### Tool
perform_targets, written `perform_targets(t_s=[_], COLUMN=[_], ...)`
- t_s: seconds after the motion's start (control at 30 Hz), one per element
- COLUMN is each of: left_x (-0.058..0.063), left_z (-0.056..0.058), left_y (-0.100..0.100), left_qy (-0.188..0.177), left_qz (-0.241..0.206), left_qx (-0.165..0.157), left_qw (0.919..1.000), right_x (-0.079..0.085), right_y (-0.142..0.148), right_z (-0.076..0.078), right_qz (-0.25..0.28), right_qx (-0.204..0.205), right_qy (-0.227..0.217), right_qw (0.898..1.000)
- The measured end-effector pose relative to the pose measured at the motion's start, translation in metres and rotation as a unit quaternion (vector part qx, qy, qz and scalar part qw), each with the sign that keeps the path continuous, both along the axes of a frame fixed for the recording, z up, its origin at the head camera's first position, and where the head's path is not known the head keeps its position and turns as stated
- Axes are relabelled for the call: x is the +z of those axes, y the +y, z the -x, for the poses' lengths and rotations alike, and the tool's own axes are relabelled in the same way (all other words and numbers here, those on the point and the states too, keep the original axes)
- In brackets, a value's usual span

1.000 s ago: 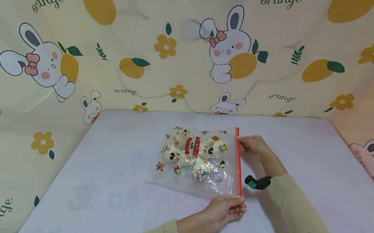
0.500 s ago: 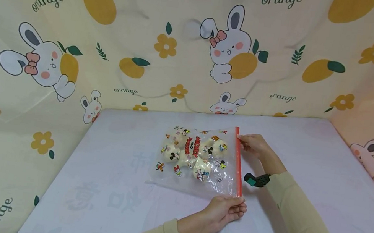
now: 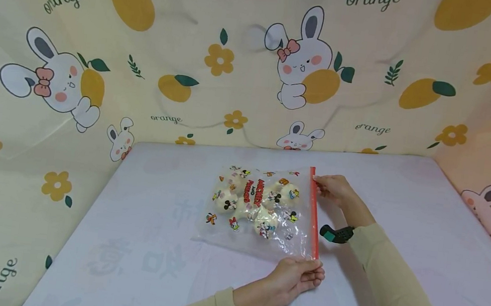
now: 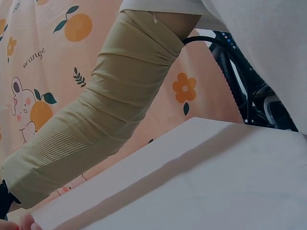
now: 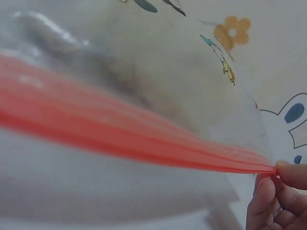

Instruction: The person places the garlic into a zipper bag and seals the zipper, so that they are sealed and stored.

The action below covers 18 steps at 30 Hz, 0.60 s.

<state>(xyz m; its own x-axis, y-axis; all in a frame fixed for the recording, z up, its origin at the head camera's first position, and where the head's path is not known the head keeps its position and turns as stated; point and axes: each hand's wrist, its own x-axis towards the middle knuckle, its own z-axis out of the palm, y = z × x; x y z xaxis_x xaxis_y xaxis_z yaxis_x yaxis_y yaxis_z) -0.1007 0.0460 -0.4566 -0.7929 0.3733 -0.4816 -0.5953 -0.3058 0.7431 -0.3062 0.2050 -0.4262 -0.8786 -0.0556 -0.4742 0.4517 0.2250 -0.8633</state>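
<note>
A clear zip bag printed with cartoon figures lies on the table, its red zip strip facing right. Several round, pale things show through the plastic; their kind is hard to tell. At the strip's near end, my left hand pinches the bag's corner between thumb and fingers. My right hand pinches the far end of the same strip. In the right wrist view the red strip runs taut to the thumb and curled fingers of the right hand. Only fingertips show in the left wrist view.
The white table carries faint printed characters. Behind and beside it hangs a cream curtain with rabbits and oranges. A dark band sits on the right wrist. Dark equipment stands past the table edge in the left wrist view.
Almost nothing differs. The right wrist has tilted very slightly, and the head view has shifted a little. Both hands keep their hold on the zip bag.
</note>
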Motion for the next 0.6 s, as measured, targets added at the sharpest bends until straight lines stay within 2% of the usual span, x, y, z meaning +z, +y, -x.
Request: perform_targets(t_s=[0.27,0.6], left_x=[-0.002,-0.0024], left_z=[-0.0007,-0.0018], left_y=[0.0009,0.0008], left_qy=[0.002,0.008], left_qz=[0.0,0.0], left_qx=[0.003,0.005], left_qw=[1.0,1.0], right_x=[0.0007,-0.0014], right_y=[-0.0005,-0.0017], right_z=[0.0011,0.002], right_qz=[-0.01,-0.017], right_qx=[-0.014,-0.01], right_qy=[-0.001,0.017], right_qw=[1.0,1.0])
